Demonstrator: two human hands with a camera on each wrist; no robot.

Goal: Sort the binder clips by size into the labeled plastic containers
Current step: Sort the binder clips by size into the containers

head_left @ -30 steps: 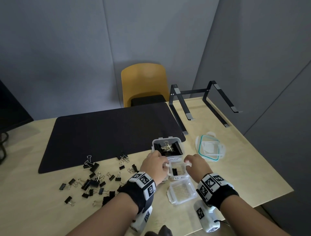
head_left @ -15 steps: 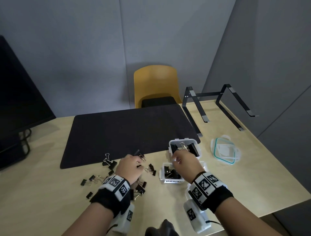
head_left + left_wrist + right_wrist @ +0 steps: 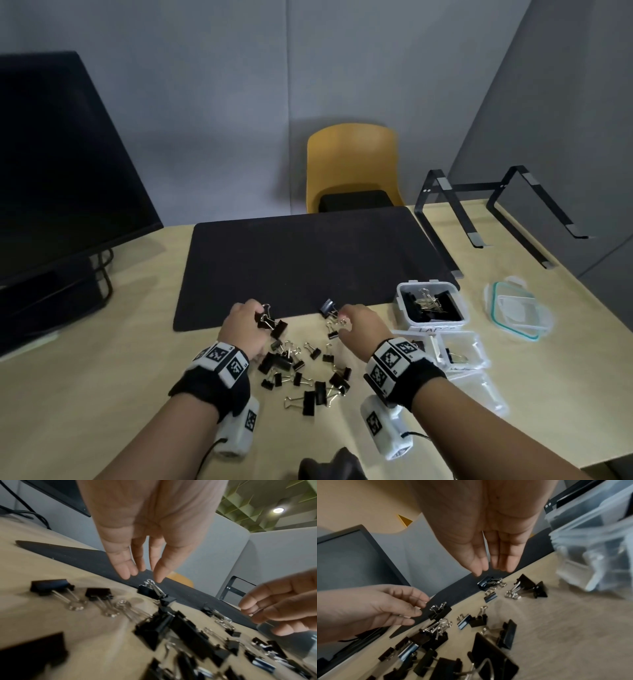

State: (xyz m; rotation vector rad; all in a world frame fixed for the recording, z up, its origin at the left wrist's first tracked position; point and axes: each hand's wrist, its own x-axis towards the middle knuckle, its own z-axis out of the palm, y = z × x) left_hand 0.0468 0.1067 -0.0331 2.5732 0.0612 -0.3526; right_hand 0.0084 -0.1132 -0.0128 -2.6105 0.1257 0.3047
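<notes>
Several black binder clips of mixed sizes lie scattered on the wooden table between my wrists. My left hand hovers with straight fingers over a black clip at the mat's edge and holds nothing. My right hand reaches down with straight fingers just above another clip on the mat's edge, also holding nothing. To the right stands the open container labelled large, with big clips inside. Two smaller clear containers sit in front of it, partly hidden by my right wrist.
A black desk mat lies behind the clips. A lid with a green seal rests at the far right, and clear lids near the table's front edge. A monitor stands left, a laptop stand back right, a yellow chair beyond.
Both hands left the containers and moved left to the loose clips: the left went first, the right followed. The view has swung left, bringing the monitor in.
</notes>
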